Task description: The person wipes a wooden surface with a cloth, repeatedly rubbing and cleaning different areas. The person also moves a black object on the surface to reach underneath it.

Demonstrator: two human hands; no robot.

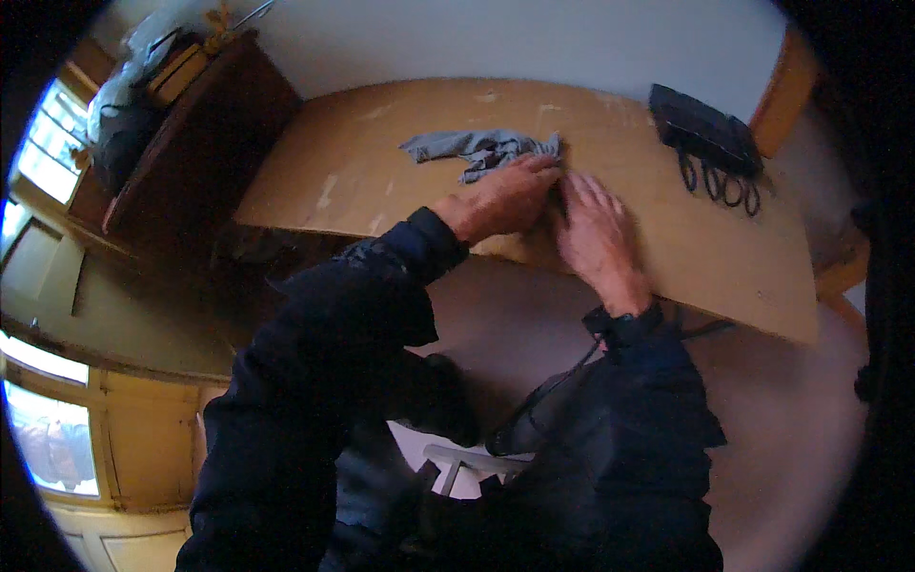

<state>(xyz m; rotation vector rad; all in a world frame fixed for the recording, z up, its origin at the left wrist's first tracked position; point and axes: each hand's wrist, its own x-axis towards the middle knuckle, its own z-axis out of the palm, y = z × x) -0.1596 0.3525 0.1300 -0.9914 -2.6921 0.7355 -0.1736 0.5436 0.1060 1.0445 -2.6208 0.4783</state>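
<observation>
A crumpled grey cloth (pixel 493 146) lies on the wooden table (pixel 343 157). Over the right end of the cloth is my left hand (pixel 504 196), back upward and fingers pointing right. Close beside it, my right hand (pixel 600 232) reaches forward, slightly blurred, with its fingers close together. The two hands nearly meet at the fingertips. Between them is a dark patch, and whether it is an object or shadow I cannot tell. My palms are hidden, so any grip on the cloth is not visible.
A black case-like object (pixel 704 129) with several dark loops (pixel 715 182) sits at the table's right. Dark wooden furniture (pixel 207 129) bearing bags and other items stands at left. A pale wall (pixel 515 43) rises behind the table. A cord (pixel 550 390) hangs by my right sleeve.
</observation>
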